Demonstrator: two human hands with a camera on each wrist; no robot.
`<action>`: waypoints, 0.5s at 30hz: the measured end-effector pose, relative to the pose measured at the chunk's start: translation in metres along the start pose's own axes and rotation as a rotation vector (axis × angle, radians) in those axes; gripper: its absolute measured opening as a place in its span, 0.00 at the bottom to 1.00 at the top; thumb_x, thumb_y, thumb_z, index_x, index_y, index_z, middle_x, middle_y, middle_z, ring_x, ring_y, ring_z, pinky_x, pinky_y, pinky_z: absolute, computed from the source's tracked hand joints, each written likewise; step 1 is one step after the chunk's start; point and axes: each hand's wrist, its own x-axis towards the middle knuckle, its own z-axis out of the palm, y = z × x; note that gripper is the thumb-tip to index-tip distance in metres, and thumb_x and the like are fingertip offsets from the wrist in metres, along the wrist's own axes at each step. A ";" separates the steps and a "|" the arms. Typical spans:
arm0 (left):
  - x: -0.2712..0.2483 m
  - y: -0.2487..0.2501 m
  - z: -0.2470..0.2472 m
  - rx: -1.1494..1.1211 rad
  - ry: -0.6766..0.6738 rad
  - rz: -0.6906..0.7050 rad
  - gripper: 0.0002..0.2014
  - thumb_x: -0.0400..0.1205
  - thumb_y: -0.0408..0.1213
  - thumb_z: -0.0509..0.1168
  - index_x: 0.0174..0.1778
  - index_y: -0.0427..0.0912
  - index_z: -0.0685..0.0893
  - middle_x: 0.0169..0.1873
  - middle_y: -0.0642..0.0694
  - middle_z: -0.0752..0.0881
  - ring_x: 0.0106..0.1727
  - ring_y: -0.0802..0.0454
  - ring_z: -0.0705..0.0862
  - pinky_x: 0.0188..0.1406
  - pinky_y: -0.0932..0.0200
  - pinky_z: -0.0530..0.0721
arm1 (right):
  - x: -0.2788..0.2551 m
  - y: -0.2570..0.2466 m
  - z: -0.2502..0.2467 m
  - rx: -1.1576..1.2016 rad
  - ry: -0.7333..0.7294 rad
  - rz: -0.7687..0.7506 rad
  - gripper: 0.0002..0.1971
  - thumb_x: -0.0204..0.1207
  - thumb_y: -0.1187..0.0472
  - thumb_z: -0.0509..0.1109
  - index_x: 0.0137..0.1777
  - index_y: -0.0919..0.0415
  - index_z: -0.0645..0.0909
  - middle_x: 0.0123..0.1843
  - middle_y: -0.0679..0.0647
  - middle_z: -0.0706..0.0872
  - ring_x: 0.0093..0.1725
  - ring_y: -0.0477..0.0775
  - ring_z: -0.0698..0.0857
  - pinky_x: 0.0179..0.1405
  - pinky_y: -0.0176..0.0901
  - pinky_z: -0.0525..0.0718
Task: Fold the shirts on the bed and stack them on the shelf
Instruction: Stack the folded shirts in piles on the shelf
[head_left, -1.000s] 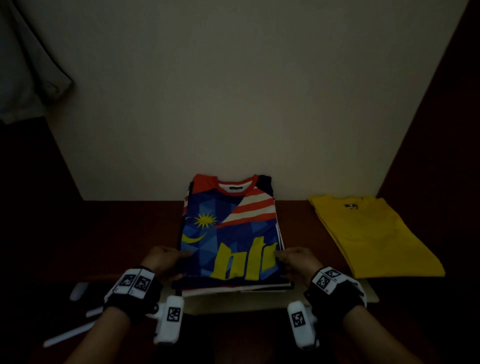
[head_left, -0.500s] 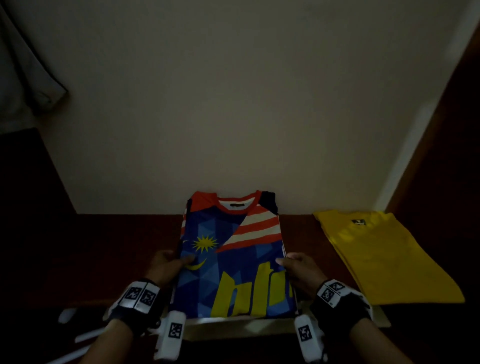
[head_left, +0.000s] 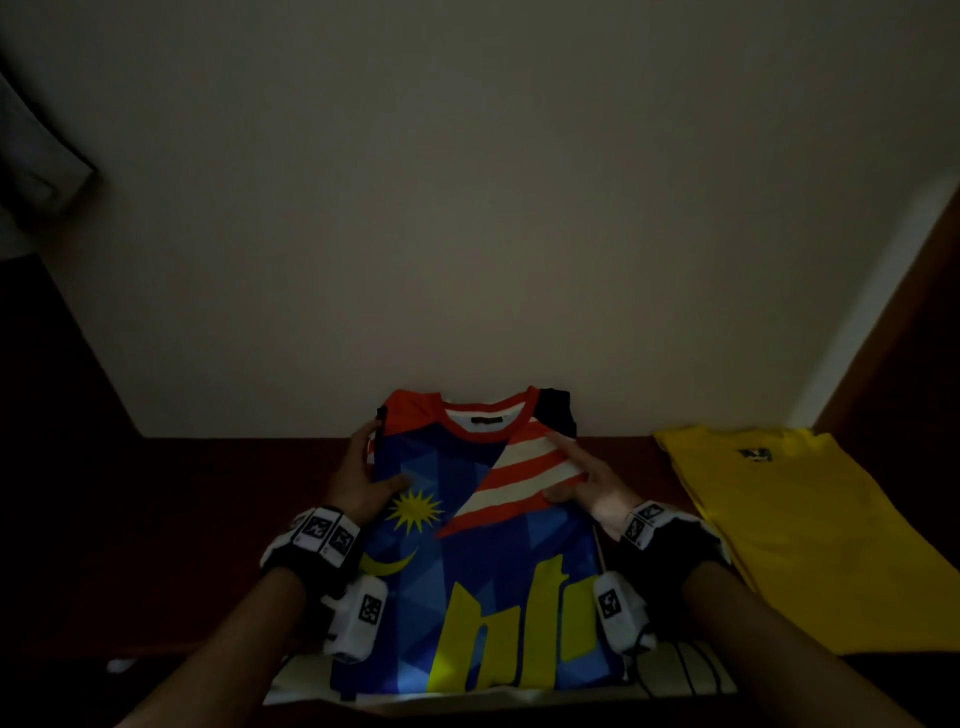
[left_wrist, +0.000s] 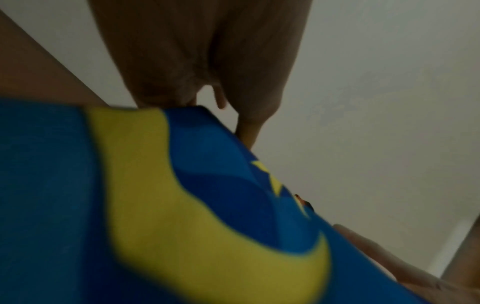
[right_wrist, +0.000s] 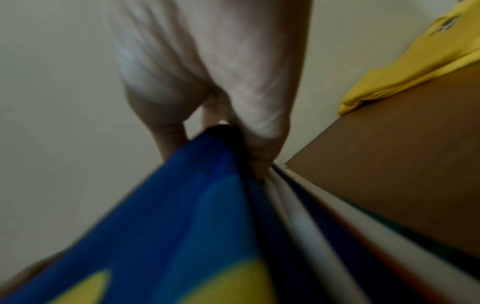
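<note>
White layered edges (right_wrist: 298, 207) under right hand (right_wrist: 221, 72)

Both wrist views blurred. Flag shirt (head_left: 483, 540) hides stack below; left hand (head_left: 363, 480) fingers tucked under edge; yellow shirt (head_left: 800, 530) cut off at right.

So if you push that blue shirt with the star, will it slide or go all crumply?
The blue shirt probably slides as one flat bundle, since the left hand and right hand hold both sides. Pushed from one side only, it would likely bunch: it's soft cloth.
</note>
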 end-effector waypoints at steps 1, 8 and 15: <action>0.005 -0.001 -0.001 0.034 -0.029 0.021 0.34 0.75 0.23 0.73 0.74 0.49 0.70 0.65 0.45 0.79 0.61 0.46 0.81 0.58 0.52 0.82 | 0.002 -0.001 0.000 0.004 -0.010 0.015 0.37 0.70 0.81 0.72 0.74 0.49 0.74 0.65 0.52 0.80 0.59 0.51 0.82 0.56 0.41 0.85; 0.019 -0.003 0.000 0.011 -0.085 -0.018 0.25 0.78 0.13 0.56 0.62 0.45 0.79 0.56 0.33 0.84 0.41 0.47 0.81 0.29 0.68 0.81 | 0.013 0.003 -0.004 0.074 -0.008 0.106 0.30 0.67 0.80 0.74 0.64 0.50 0.83 0.70 0.57 0.79 0.67 0.61 0.79 0.63 0.48 0.80; 0.005 0.015 0.000 -0.051 -0.138 0.060 0.31 0.77 0.09 0.45 0.71 0.33 0.77 0.65 0.38 0.79 0.48 0.64 0.85 0.42 0.77 0.80 | 0.008 0.000 -0.010 0.164 -0.056 0.073 0.35 0.70 0.80 0.71 0.76 0.54 0.74 0.65 0.52 0.81 0.59 0.53 0.82 0.55 0.43 0.83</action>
